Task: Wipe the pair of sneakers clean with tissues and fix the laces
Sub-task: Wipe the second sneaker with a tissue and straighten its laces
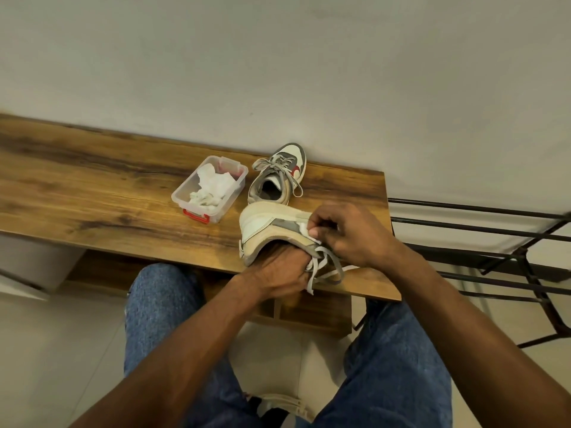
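Observation:
A beige and grey sneaker (pixel 265 225) lies on its side at the near right of the wooden table (pixel 92 186). My left hand (pixel 279 268) is pushed into its opening and holds it, with loose grey laces (pixel 327 270) hanging beside the fingers. My right hand (pixel 346 231) pinches a small white tissue (pixel 304 227) against the sneaker's side. The second sneaker (pixel 279 177) stands upright behind it, near the wall, its laces tied.
A clear plastic box (pixel 210 189) with red clips holds crumpled tissues, left of the sneakers. A black metal rack (pixel 494 242) stands to the right of the table. My knees in blue jeans are below the table's near edge.

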